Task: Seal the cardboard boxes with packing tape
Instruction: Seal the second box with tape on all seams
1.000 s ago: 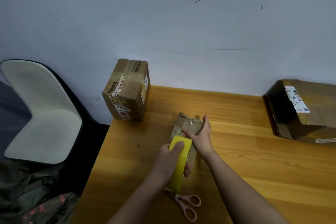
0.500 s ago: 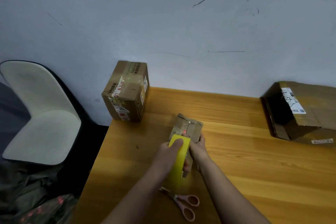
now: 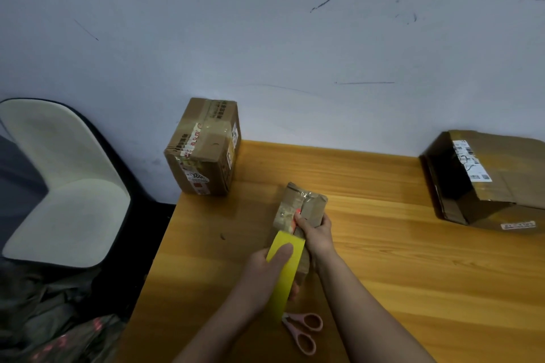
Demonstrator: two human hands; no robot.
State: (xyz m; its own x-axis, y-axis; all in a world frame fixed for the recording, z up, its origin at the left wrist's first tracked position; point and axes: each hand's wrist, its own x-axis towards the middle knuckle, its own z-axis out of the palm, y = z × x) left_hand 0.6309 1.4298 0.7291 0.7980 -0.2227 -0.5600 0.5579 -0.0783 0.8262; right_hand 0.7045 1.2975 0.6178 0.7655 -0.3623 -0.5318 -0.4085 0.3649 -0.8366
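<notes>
- A taped cardboard box (image 3: 206, 147) stands at the table's (image 3: 413, 289) far left corner, already wrapped and clear of the work.
- The left hand (image 3: 265, 274) grips the yellow tape roll (image 3: 284, 268), a finger laid across its face. The roll should stay low and in line with the seam, pulling steadily so the strip lies flat without creases.
- The small box (image 3: 300, 206) lies mid-table; the right hand (image 3: 314, 231) curls round its near end, thumb pressing along the seam. It should hold the box firm and smooth the tape down behind the roll.
- Pink scissors (image 3: 303, 333) lie just below, ready for the cut.
- A larger box (image 3: 495, 180) waits at the far right, its flaps apparently unsealed.
</notes>
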